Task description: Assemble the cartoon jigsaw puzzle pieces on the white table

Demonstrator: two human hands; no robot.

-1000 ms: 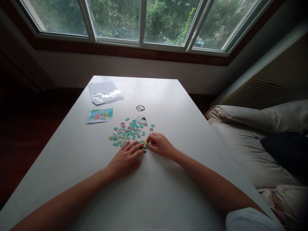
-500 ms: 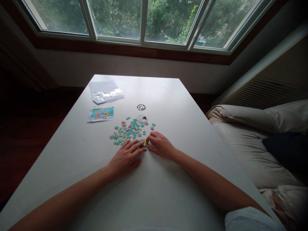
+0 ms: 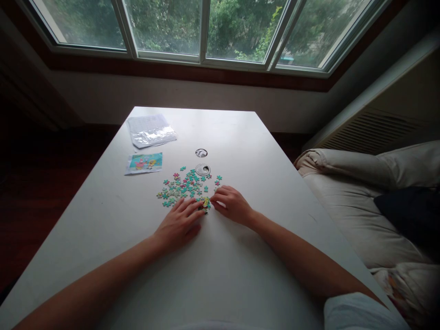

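Joined jigsaw pieces with a yellow cartoon figure lie on the white table between my two hands. My left hand rests flat from the left, its fingers stretched out and the fingertips touching the left edge of the joined pieces. From the right, my right hand has thumb and fingers pinched together at their right edge, on what looks like a small teal puzzle piece, mostly hidden by the fingertips. Beyond my left hand spreads a heap of loose puzzle pieces, mostly teal with some pink and yellow.
At the heap's far side lies a round silver lid, with a round hole in the tabletop behind it. A cartoon picture sheet and a clear plastic bag with paper lie far left. A cushioned seat stands right.
My right hand has shifted slightly up and right, its fingers a little apart from the yellow figure. My left hand stays almost in place on the joined pieces.
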